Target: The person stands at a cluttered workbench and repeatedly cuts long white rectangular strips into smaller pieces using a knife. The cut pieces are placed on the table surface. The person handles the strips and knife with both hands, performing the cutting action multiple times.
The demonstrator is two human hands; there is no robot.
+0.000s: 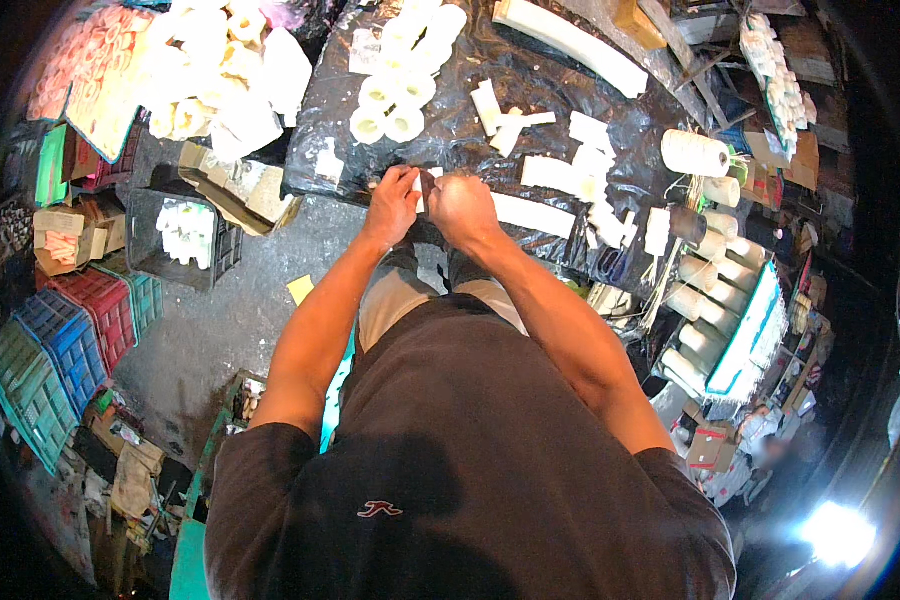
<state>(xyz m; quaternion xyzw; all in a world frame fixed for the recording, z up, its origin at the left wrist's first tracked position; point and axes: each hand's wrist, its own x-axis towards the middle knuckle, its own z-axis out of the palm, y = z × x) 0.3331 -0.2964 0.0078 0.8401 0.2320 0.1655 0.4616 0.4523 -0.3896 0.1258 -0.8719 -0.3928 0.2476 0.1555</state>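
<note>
A small, pale white strip-like piece (419, 199) sits between the hands at the near edge of the table covered in crinkled black plastic sheeting (320, 120). The left hand (394, 206) pinches it with bent fingers; the right hand (462, 208) is closed just beside it, fingers folded in, its grip impossible to tell. Nearer than the table, the dark short-sleeved shirt (470, 430) bears a small outlined emblem (379, 509). Left of the table, a black plastic crate (229, 256) holds white cylinders (184, 232); farther left, a brown cardboard box (94, 243) contains orange pieces (61, 247).
</note>
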